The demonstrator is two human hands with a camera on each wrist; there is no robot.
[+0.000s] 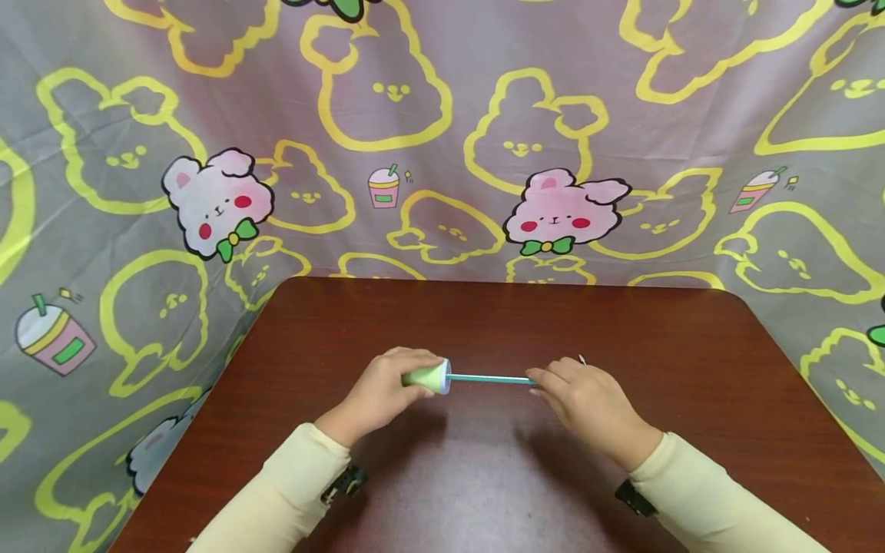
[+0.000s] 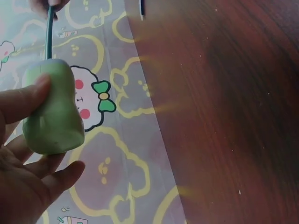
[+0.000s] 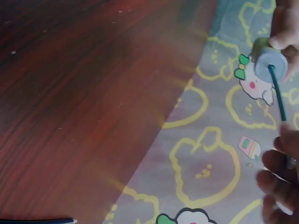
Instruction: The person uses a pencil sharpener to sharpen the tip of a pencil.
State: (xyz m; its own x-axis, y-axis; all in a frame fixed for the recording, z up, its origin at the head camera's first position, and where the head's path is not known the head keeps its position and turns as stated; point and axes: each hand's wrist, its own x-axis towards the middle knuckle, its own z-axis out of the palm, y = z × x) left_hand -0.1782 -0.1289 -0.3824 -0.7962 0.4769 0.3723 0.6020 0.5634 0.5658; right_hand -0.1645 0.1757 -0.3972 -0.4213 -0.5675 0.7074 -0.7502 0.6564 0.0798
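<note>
My left hand [image 1: 382, 390] grips a pale green pencil sharpener [image 1: 429, 376], its thumb and fingers round the waisted body. A teal pencil [image 1: 489, 379] runs level from the sharpener's pale round face to my right hand [image 1: 588, 399], whose fingers pinch its other end. In the left wrist view the sharpener [image 2: 55, 116] hides part of the left fingers. The right wrist view shows the pencil [image 3: 278, 100] entering the middle of the sharpener's face [image 3: 272, 65]. Both hands are above the table, with shadows beneath them.
A dark pencil [image 3: 37, 221] lies on the brown wooden table [image 1: 484, 322]; in the head view only its tip [image 1: 582, 359] shows beside the right hand. A cartoon-printed curtain [image 1: 442, 177] hangs behind the table and along its sides.
</note>
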